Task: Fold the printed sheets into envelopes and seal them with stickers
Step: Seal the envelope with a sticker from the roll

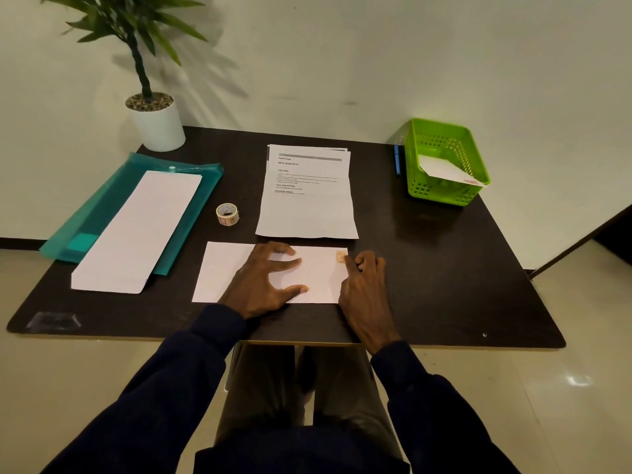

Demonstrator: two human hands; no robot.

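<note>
A white envelope (236, 268) lies flat at the near middle of the dark table (427, 254), pinned under the left hand (265, 280), whose fingers are spread wide and pressed on the paper. At the envelope's far right corner a small sticker (340, 256) is touched by a fingertip of the right hand (364, 289); its other fingers are curled, nothing pinched. The sticker's pattern cannot be made out. Just beyond, a stack of printed sheets (307, 200) is seen, with "TASK GOAL" and "REQUIRED PROPS" readable, the finer lines blurred. A sticker roll (227, 214) stands left of the sheets. Part of another envelope (444, 171) shows in the green basket (441, 195).
</note>
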